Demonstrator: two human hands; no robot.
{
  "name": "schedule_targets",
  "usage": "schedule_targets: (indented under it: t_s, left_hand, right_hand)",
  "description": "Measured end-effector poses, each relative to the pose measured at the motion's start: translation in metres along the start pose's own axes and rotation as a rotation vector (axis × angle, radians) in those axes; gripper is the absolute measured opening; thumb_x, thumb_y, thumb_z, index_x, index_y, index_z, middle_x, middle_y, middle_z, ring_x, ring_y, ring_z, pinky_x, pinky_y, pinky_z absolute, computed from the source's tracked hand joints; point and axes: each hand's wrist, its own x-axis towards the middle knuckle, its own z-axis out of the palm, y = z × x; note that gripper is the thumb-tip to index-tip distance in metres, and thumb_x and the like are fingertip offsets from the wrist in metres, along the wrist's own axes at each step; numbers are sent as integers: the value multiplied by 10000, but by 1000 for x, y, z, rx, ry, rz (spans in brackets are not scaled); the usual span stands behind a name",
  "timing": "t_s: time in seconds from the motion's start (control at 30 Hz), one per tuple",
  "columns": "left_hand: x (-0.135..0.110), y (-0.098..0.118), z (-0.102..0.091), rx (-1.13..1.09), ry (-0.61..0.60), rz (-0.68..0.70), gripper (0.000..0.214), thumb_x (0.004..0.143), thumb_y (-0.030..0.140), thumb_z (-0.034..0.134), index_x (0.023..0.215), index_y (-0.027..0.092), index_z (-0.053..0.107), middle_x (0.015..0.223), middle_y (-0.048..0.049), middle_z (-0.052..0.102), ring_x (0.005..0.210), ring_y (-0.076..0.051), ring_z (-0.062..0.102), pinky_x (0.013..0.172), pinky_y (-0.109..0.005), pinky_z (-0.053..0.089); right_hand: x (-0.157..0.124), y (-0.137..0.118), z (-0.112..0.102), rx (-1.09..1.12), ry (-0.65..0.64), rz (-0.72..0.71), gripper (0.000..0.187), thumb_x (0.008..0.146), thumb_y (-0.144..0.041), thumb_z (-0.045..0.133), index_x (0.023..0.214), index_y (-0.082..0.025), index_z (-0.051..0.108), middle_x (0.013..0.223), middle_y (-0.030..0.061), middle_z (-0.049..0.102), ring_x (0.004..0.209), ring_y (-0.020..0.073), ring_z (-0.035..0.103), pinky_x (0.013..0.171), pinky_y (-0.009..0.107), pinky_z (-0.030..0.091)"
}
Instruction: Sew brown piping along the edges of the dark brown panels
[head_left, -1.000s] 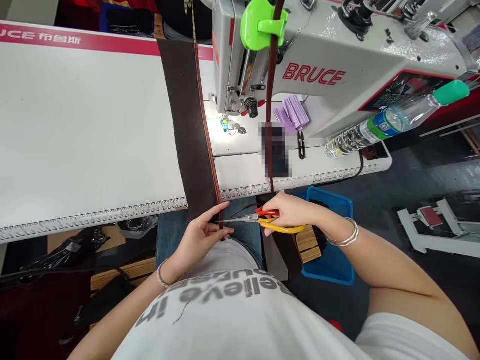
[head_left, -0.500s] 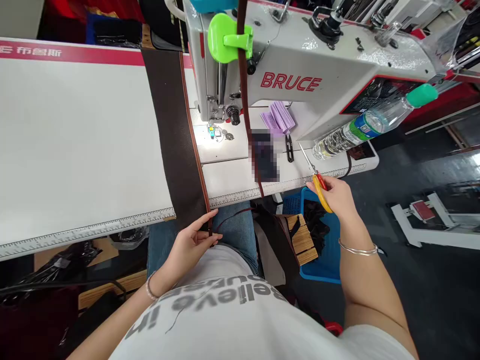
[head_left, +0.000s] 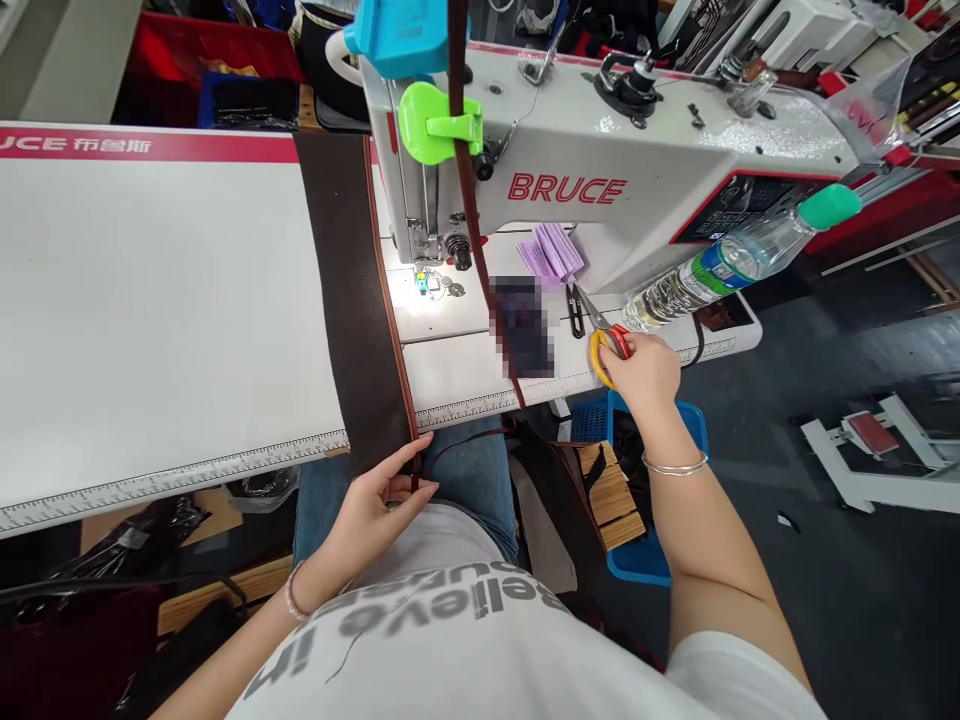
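My left hand [head_left: 386, 505] pinches the near corner of a long dark brown strip of material [head_left: 349, 290], edged with reddish-brown binding, where it hangs off the front edge of the sewing table. My right hand [head_left: 646, 372] grips scissors [head_left: 609, 342] by their red and yellow handles, low over the table's front edge. The scissor blades point away, close beside black thread snips [head_left: 575, 310]. Left of those is a dark pixelated rectangle [head_left: 525, 325], with a narrow brown binding strip [head_left: 466, 190] running down across it from a green clip [head_left: 427, 122] on the machine.
A white sewing machine [head_left: 645, 150] stands at the back. Folded purple paper slips [head_left: 551, 252] lie under its arm. A water bottle [head_left: 739, 262] leans along its right side. Below the table are a blue basket [head_left: 641, 570] and a wooden board [head_left: 611, 495].
My right hand has moved left with the scissors and lowered them near the thread snips. My left hand keeps its pinch on the brown strip. The camera view has shifted slightly.
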Motion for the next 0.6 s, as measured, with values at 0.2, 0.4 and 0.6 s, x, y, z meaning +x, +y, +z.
schedule_targets:
  t_s: [0.2, 0.4, 0.6]
  left_hand:
    - [-1, 2, -7, 162, -7, 96, 535, 883, 375, 605, 1380, 207, 503, 1262, -88, 664, 1029, -234, 696, 913, -350, 574]
    - [-3, 10, -9, 226, -53, 274, 470, 903, 297, 582, 1368, 277, 519, 1410, -57, 556, 1113, -226, 661, 960, -341, 554]
    - [-6, 24, -13, 130, -270, 323, 414, 933, 263, 523, 1345, 288, 559, 1292, -50, 651, 1101, -221, 669, 960, -330, 550]
  right_hand:
    - [-11, -19, 2, 122, 184, -109, 363, 883, -337, 497, 1069, -94, 692, 1086, 210, 659, 1067, 363, 570, 904, 472, 452]
    - [-107, -105, 5, 994, -318, -324, 268, 914, -375, 543, 1038, -176, 672, 862, 75, 713, 772, 197, 663, 728, 325, 530]
    - [-120, -179, 18, 1542, -1057, -53, 333, 834, -503, 612, 899, -176, 619, 711, -17, 621, 632, 128, 601, 569, 235, 496]
